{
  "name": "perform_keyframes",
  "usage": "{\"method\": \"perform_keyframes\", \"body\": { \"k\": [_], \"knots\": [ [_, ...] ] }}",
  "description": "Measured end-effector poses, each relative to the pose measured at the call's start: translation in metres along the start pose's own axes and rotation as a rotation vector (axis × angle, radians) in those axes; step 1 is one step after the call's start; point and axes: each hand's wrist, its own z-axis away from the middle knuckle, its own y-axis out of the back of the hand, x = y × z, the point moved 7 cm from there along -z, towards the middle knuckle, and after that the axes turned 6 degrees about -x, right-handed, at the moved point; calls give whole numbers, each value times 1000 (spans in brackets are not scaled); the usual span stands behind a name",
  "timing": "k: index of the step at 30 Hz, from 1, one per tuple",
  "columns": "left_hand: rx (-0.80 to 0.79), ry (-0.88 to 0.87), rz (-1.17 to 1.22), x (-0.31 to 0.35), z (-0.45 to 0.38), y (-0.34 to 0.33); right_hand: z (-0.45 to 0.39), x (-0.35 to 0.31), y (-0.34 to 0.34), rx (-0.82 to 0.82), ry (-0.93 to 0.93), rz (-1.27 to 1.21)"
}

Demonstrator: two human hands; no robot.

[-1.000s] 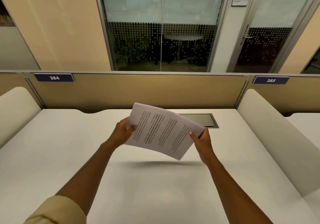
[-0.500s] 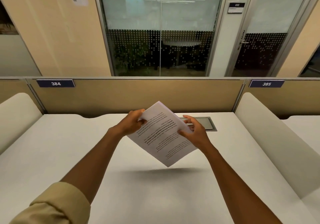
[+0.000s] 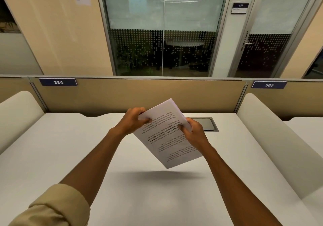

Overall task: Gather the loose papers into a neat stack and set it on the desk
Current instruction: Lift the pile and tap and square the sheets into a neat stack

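Note:
A stack of printed white papers (image 3: 167,138) hangs in the air above the white desk (image 3: 70,156), tilted so one corner points down toward me. My left hand (image 3: 133,122) grips the stack's upper left edge with curled fingers. My right hand (image 3: 193,131) pinches the right edge, thumb on the printed face. The text on the top sheet reads upside down from here. The stack's shadow falls on the desk below it.
A grey cable hatch (image 3: 208,124) is set into the desk behind my right hand. Padded white dividers (image 3: 272,138) flank the desk on both sides, and a tan partition (image 3: 139,94) closes off the back. Glass walls stand beyond.
The papers have turned from lying wide between my hands to hanging on a diagonal. Both hands moved closer together near the top, and my right hand closed onto the edge.

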Motion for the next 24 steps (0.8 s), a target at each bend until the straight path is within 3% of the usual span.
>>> {"method": "perform_keyframes", "body": {
  "k": [4,10,14,18,24],
  "knots": [
    [83,127,143,-32,16,7,7,4,8,34,-25,-47],
    [131,207,728,-63,51,-21,16,17,7,68,-88,-209],
    [98,200,970,-65,63,-63,26,24,-7,61,-112,-338],
    [144,172,944,-54,71,-90,31,32,-23,84,-154,-396],
    [361,228,813,-52,80,-97,37,37,-39,127,-174,-376]
  ]
}}
